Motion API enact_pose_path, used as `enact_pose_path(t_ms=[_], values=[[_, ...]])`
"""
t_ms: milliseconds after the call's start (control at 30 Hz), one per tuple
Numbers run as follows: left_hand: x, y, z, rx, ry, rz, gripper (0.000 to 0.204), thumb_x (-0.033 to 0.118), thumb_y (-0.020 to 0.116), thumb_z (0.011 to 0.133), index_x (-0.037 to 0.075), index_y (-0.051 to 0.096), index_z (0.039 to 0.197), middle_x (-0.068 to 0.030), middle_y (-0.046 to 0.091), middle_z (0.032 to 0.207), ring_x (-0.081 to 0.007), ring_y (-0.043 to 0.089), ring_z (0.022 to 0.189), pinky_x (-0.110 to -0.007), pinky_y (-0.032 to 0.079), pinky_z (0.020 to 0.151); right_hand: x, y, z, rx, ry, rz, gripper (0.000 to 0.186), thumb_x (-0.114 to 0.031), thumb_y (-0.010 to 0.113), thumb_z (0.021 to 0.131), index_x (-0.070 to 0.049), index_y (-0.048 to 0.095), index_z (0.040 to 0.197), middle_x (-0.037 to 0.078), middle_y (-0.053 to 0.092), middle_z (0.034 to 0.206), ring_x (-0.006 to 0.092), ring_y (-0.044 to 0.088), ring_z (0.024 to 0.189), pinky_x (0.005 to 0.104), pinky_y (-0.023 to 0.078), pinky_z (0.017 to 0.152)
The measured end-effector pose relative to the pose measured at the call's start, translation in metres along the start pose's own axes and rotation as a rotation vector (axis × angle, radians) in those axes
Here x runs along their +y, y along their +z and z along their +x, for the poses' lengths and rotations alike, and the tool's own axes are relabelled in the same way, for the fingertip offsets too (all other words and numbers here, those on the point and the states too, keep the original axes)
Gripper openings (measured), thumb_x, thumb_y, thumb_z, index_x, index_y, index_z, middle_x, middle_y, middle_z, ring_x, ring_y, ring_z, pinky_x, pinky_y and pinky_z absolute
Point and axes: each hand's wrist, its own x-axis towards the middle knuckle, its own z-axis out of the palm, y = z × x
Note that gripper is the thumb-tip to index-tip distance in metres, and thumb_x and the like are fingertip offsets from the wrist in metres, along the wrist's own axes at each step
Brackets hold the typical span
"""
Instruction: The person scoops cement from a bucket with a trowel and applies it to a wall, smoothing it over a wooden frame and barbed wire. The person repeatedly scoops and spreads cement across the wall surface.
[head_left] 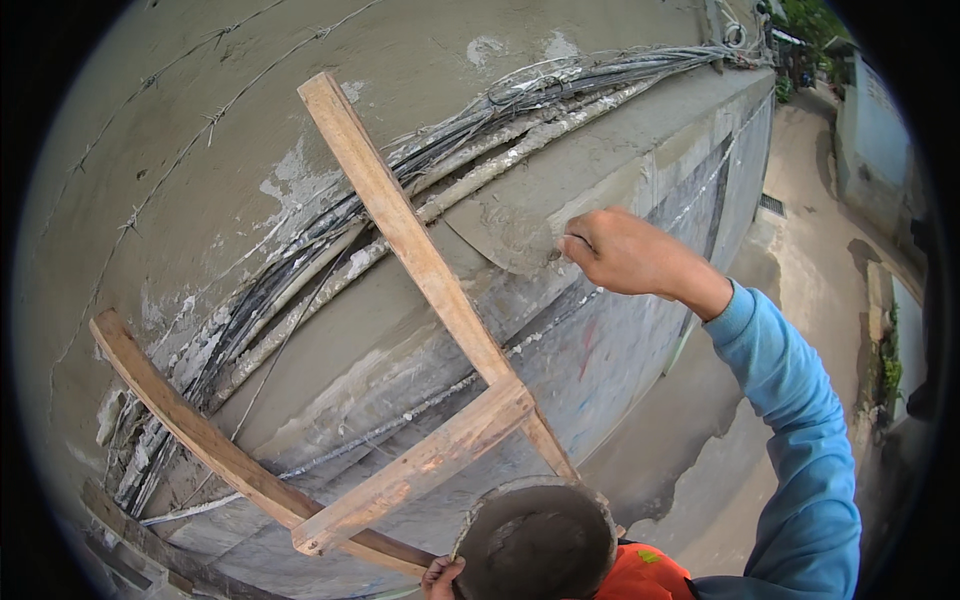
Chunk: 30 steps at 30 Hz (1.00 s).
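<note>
My right hand [625, 255] is closed around the handle of a trowel, its arm in a blue sleeve reaching out from the right. The mortar-smeared grey blade of the trowel [500, 235] lies against the wet plaster of the wall ledge [560, 170], just below the pipes. At the bottom, my left hand [441, 578] grips the rim of a round bucket [608, 510], thumb and fingers on its left side. Wet grey mortar [535, 540] fills much of the bucket. Part of the left hand is cut off by the lower edge.
A wooden ladder [420, 265] leans on the wall, one rung near the bucket. Bundled cables [440, 140] and a mortar-spattered pipe [540, 140] run along the ledge. Barbed wire [210, 125] crosses the wall at upper left. A paved alley [820, 190] lies far below right.
</note>
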Motion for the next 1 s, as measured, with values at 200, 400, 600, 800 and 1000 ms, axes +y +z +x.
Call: enact_pose_path(t_ms=[200,400,600,800,1000], values=[[-0.001,-0.004,0.003,-0.070,0.068,-0.027,0.004,0.008,0.077,0.096,0.009,0.074,0.094,0.0022,0.069,0.090,-0.0109,0.063,0.087,-0.028,0.049,0.082,0.001,0.001,0.013,-0.048,0.009,-0.052,0.040,-0.020,0.058,0.105,0.011,0.070,0.084,0.038,0.067,0.082,0.0569,0.067,0.080,0.0591,0.054,0.079],[0.001,-0.002,-0.002,-0.029,0.000,-0.051,0.006,0.009,0.077,0.095,0.010,0.071,0.092,0.0017,0.067,0.090,-0.0122,0.063,0.088,-0.029,0.050,0.082,-0.014,-0.010,0.013,-0.196,0.061,-0.119,0.042,-0.021,0.053,0.107,0.011,0.068,0.084,0.032,0.067,0.073,0.0503,0.068,0.066,0.0548,0.056,0.069],[0.002,-0.006,0.000,-0.050,-0.012,-0.088,0.010,0.007,0.075,0.095,0.012,0.069,0.090,0.0009,0.069,0.091,-0.0137,0.066,0.089,-0.030,0.052,0.083,-0.021,-0.067,-0.011,-0.338,0.265,-0.129,0.042,-0.023,0.050,0.109,0.008,0.069,0.089,0.019,0.063,0.060,0.0340,0.066,0.050,0.0459,0.055,0.053],[-0.001,-0.007,0.007,-0.046,-0.048,-0.120,0.009,0.005,0.075,0.095,0.012,0.070,0.091,0.0004,0.070,0.091,-0.0140,0.067,0.090,-0.031,0.053,0.084,-0.012,-0.048,-0.004,-0.243,0.148,-0.062,0.042,-0.026,0.050,0.110,0.007,0.070,0.093,0.017,0.064,0.063,0.0298,0.065,0.050,0.0454,0.053,0.052],[0.010,-0.002,0.006,-0.080,-0.052,-0.088,0.009,0.007,0.075,0.096,0.011,0.070,0.091,-0.0001,0.070,0.091,-0.0139,0.067,0.091,-0.030,0.054,0.085,-0.005,-0.017,-0.005,-0.225,0.114,0.078,0.040,-0.023,0.051,0.105,0.007,0.071,0.086,0.027,0.067,0.065,0.0414,0.069,0.057,0.0544,0.057,0.064]])
